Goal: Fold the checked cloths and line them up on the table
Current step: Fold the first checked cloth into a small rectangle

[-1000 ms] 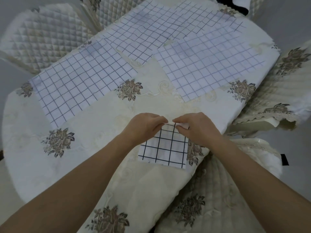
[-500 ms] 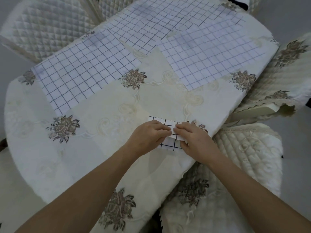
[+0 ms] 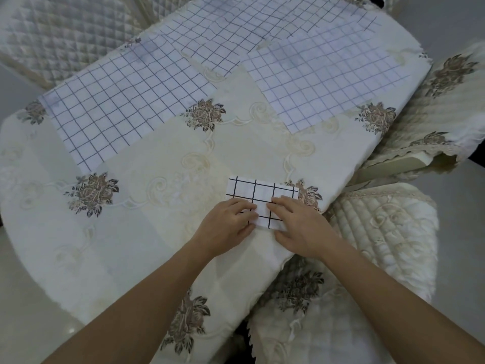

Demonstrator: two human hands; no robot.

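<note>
A small folded checked cloth, white with black lines, lies near the table's front right edge. My left hand presses on its near left part and my right hand lies flat on its near right part. Both hands hide the cloth's near edge. Three unfolded checked cloths lie spread flat further back: one at the left, one at the back middle, one at the right.
The table wears a cream embroidered cloth with brown flower motifs. Quilted cream chairs stand around it: one at the far left, two at the right. The table's edge runs just right of my right hand.
The small cloth has been folded down to a narrower strip and laid flat. My hands moved from pinching its top edge to pressing on its near part.
</note>
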